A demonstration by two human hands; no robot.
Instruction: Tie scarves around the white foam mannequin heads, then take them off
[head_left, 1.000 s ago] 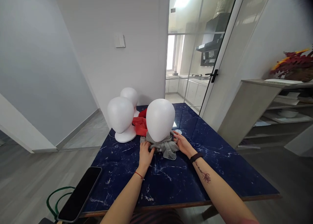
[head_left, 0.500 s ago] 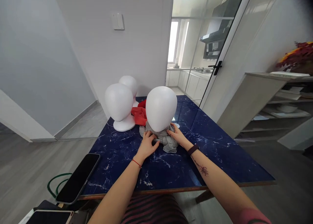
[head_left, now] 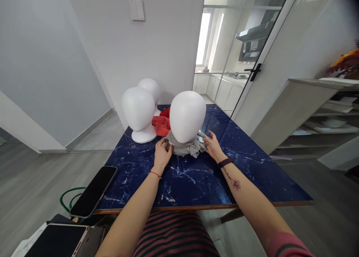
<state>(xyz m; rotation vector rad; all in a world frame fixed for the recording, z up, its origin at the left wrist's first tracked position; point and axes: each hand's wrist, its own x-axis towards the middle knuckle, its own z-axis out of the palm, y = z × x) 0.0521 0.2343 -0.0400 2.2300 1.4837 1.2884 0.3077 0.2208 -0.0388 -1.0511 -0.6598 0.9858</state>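
Note:
A white foam mannequin head [head_left: 187,115] stands on the dark blue marble table [head_left: 196,182], with a grey scarf [head_left: 185,148] bunched round its neck. My left hand [head_left: 162,154] grips the scarf at the left of the neck, fingers curled on the cloth. On the other side my right hand [head_left: 213,145] holds the scarf's right end, fingers closed on it. Both arms reach forward over the table.
Two more white mannequin heads [head_left: 138,113] [head_left: 150,89] stand at the back left, a red cloth [head_left: 162,124] between them. A black phone [head_left: 94,191] overhangs the table's front left corner; a tablet [head_left: 54,241] lies below. Glass door and shelving on the right.
Both hands have moved from the front of the scarf out to its sides at the neck. The camera has tilted down and pulled back a little.

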